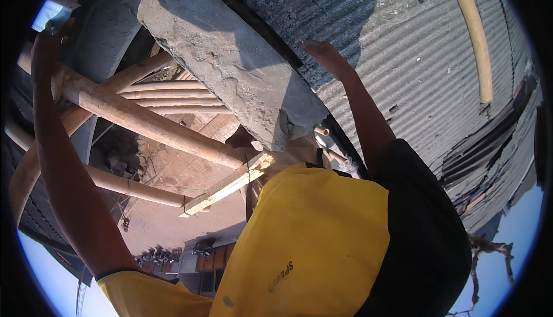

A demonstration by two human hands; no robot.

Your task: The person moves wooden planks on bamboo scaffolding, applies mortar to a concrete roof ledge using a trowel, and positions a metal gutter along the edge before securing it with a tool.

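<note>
Here's the left hand [50, 39] high at far left, near the thick wooden pole [151, 121]; can't tell what its grip holds. And the right hand [327, 58] shows beside the rough concrete slab [213, 52], against corrugated sheeting [420, 58], grip unclear too. The pole slants left of the slab, 1 squared timber [227, 185] by its lower end.

I get strong sunlight, a shadow [328, 0] on the roof [420, 75] behind the right hand [327, 59], and fisheye curving to its right.
</note>
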